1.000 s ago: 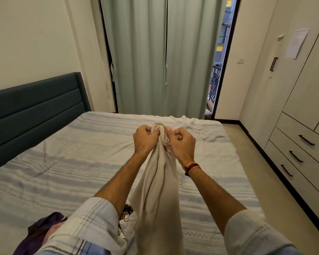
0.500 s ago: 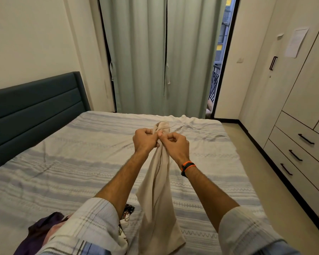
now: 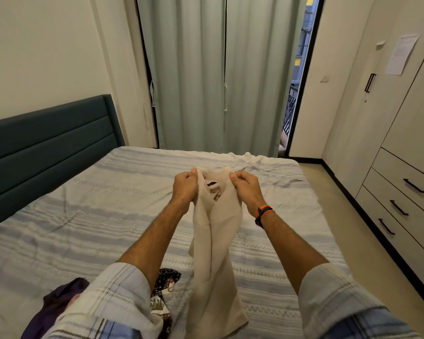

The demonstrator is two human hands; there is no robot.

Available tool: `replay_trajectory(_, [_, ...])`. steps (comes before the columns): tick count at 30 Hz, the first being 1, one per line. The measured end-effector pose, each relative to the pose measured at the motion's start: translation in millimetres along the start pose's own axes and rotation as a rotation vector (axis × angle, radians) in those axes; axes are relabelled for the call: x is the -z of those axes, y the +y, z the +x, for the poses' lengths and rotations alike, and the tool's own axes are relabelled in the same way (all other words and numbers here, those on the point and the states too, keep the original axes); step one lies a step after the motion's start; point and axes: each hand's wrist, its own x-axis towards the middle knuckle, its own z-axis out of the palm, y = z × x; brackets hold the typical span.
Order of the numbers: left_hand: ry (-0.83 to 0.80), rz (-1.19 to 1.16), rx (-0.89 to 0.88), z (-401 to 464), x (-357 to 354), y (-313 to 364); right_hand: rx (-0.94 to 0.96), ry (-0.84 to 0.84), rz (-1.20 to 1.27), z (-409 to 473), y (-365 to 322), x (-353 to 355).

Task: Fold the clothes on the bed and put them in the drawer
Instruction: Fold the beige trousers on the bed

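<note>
Holding one beige garment [image 3: 214, 243] up at the middle of the frame, you have your two hands a little apart at its top edge. Your left hand [image 3: 185, 185] has its fingers curled round one bunched corner, and your right hand [image 3: 246, 185] pinches the other corner between thumb and fingers. The soft, thin cloth sags between them, showing a dark patch in the opening that is hard to make out, and hangs in long folds down to the lower edge of the frame, above the bed [image 3: 83, 216].

One orange and black band [image 3: 263, 214] circles your right wrist. At the lower left, two more clothes lie on the striped, wrinkled sheet: one dark purple piece [image 3: 56, 304] and one patterned dark and white piece [image 3: 163, 297], both partly hidden by your sleeve and cut off by the frame.

At the right edge, three drawers [image 3: 399, 204] with black bar handles are visible, all closed, the lowest partly cut off. One padded dark headboard [image 3: 47, 145] fills the left, and two pale green curtains [image 3: 206, 77] hang at the top centre.
</note>
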Motion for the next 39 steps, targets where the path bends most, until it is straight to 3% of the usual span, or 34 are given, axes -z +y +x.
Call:
replay_trajectory(4, [0.011, 0.067, -0.1, 8, 15, 1, 0.031, -0.039, -0.033, 12, -2, 22])
replay_trajectory(9, [-0.162, 0.178, -0.236, 16, 41, 0, 0.127, -0.087, -0.211, 23, -8, 54])
replay_trajectory(15, [-0.232, 0.425, -0.245, 28, 56, -1, 0.27, -0.078, -0.436, 32, -12, 78])
replay_trajectory(22, [0.042, 0.593, -0.365, 26, 54, 10, 0.284, -0.143, -0.567, 35, -24, 97])
replay_trajectory(26, [0.083, 0.535, -0.436, 30, 51, 22, 0.293, -0.21, -0.602, 36, -39, 105])
replay_trajectory(29, [0.025, 0.439, -0.482, 35, 50, 35, 0.321, -0.128, -0.585, 38, -51, 112])
replay_trajectory(33, [-0.176, 0.424, -0.49, 35, 53, 53, 0.384, 0.024, -0.502, 39, -61, 123])
replay_trajectory(39, [-0.407, 0.546, -0.438, 32, 53, 58, 0.34, -0.025, -0.545, 41, -53, 145])
